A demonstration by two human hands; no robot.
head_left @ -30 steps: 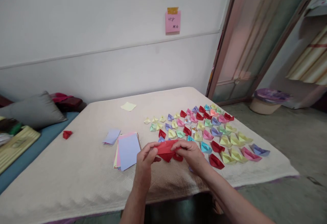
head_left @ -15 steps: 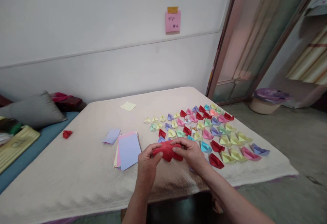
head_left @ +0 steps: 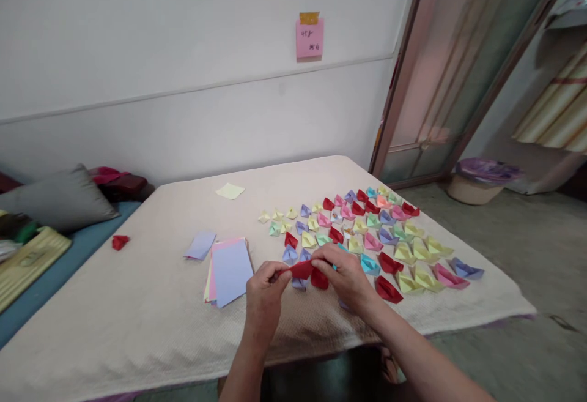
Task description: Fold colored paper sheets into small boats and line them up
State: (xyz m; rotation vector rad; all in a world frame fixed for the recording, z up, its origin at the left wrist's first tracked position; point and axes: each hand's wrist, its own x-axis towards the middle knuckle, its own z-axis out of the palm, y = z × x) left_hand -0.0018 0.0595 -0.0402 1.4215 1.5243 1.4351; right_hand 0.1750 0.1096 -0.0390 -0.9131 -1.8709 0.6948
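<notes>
Pinching red paper | left hand clamps left end | right hand clamps right end

Head cam, fwd-down over table, close.

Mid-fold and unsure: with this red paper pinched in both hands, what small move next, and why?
Probably pull the ends gently apart: left hand and right hand each pinch one end of the small red folded paper, which looks flatter than the colourful folded paper boats beside it.
</notes>
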